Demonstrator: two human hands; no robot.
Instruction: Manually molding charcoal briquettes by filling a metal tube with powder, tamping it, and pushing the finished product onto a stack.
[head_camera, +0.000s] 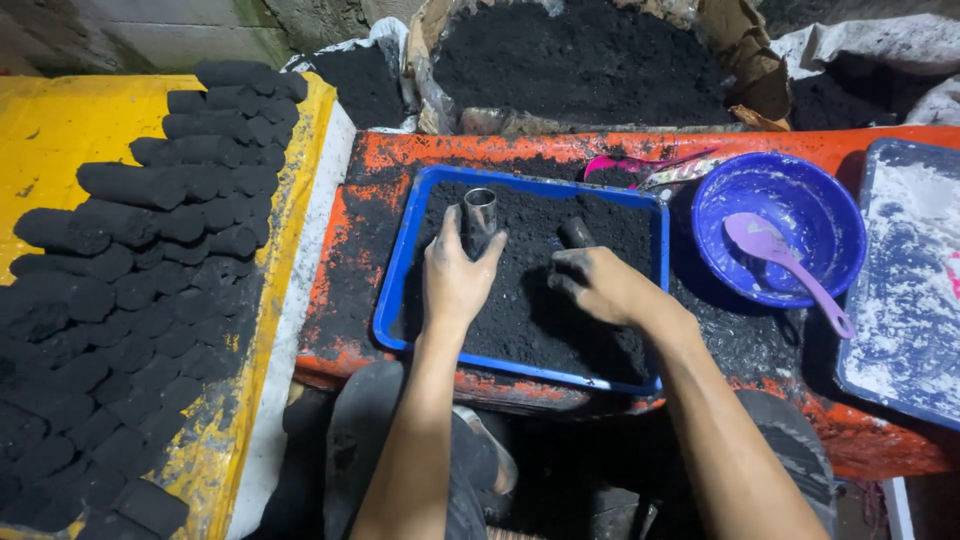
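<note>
My left hand (455, 280) grips a metal tube (480, 218) upright in the blue tray (392, 285) of black powder (535, 310); my right hand (598, 283) closes on a dark plunger (576, 234) beside it — I should keep the tube vertical, pack evenly

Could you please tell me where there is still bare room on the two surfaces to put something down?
The yellow sheet is bare at its far left corner, beyond the rows of black cylinders. The orange table shows a strip between those rows and the blue tray. The tray is crowded: dark powder, the left hand on a metal tube, the right hand. A purple spoon occupies the blue bowl.
</note>
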